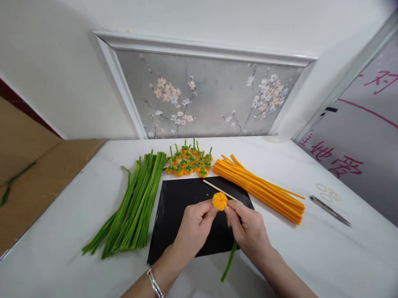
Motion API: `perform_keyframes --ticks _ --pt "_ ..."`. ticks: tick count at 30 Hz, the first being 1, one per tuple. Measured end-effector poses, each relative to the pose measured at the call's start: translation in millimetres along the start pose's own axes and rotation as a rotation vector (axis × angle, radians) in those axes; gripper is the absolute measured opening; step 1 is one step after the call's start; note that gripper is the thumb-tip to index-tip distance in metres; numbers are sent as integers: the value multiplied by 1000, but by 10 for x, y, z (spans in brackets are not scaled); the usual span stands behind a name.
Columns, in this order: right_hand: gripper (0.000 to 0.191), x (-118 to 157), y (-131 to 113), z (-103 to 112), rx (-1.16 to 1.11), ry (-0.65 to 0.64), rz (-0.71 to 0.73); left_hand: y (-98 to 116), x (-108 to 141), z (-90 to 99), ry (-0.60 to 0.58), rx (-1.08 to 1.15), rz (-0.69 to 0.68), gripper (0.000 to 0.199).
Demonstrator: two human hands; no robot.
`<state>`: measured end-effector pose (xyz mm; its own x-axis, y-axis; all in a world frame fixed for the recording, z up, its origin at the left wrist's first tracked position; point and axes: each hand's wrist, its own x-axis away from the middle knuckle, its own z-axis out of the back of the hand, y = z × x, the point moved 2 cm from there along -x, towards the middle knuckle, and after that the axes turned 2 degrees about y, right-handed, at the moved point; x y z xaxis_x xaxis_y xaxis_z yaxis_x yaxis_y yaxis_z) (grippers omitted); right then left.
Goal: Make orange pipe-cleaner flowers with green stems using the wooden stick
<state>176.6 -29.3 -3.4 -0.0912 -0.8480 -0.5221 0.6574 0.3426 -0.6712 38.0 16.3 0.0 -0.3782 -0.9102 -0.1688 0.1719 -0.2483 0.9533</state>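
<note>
Over a black mat (169,218), my left hand (195,223) and my right hand (248,223) pinch a small orange pumpkin-like piece (219,201) from both sides, its ribbed round face towards me. It appears to be made of fuzzy pipe cleaner. A green pipe cleaner (229,262) hangs below my right hand; its upper end is hidden by that hand. Just beyond the fingers, a thin pale wooden stick (217,188) lies slanted across the mat, its near end by my right fingers.
Green pipe cleaners (135,207) lie left, orange ones (259,189) right. Several small orange pumpkins with green tops (189,161) stand behind the mat. A silver pointed tool (330,211) and rubber bands (329,193) lie far right. A cardboard box (26,181) borders the table's left.
</note>
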Motion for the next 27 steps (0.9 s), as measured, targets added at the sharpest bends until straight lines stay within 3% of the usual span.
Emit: perform_keyframes --ticks 4,7,11,16,27 --pt "21 4 6 -10 39 41 71 39 -16 6 -1 25 -61 22" --pt "21 7 44 3 81 56 161 33 -25 18 -58 96 2 17" --pt "21 6 96 29 180 31 213 61 -33 97 -61 116 42 55" --pt "20 -10 94 54 206 26 237 142 -52 164 -93 -38 -101 27" --pt "18 8 98 56 114 55 255 13 -42 73 -112 223 113 27"
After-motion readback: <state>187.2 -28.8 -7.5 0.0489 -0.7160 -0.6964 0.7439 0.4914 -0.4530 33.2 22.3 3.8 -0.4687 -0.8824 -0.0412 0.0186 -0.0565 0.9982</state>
